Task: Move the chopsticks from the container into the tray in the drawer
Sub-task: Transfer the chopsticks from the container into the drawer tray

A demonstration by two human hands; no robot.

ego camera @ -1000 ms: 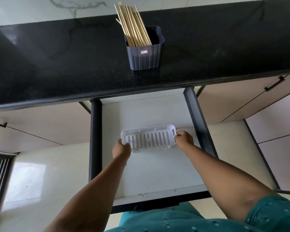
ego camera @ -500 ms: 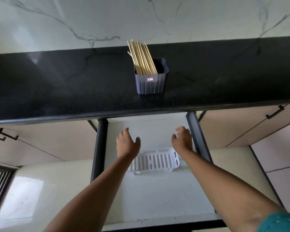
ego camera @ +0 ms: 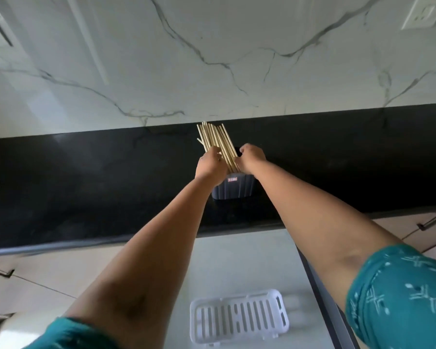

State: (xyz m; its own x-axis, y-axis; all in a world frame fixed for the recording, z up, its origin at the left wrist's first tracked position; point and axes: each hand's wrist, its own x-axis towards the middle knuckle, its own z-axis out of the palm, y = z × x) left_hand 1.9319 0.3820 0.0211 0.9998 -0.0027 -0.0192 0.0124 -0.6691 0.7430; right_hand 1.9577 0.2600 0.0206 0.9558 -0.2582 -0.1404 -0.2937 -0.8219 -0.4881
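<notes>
While curled, both hands (ego camera: 230, 161) touch chopsticks (ego camera: 215, 139).

The chopsticks (ego camera: 215, 141) are pale, matt wood; the container (ego camera: 233, 188) is dark ribbed plastic with a dull sheen. The countertop (ego camera: 86, 185) is glossy black speckled stone, the backsplash (ego camera: 212, 59) polished white veined marble. The tray (ego camera: 238, 317) is white slotted plastic.

Both hands meet at the dark container (ego camera: 233, 188) on the black counter (ego camera: 86, 185): the left hand (ego camera: 210, 167) curls around the chopsticks (ego camera: 215, 138), the right hand (ego camera: 252, 159) touches the bundle's other side. Below the container, a white slotted tray (ego camera: 238, 316) lies in the open drawer (ego camera: 237, 260).
</notes>
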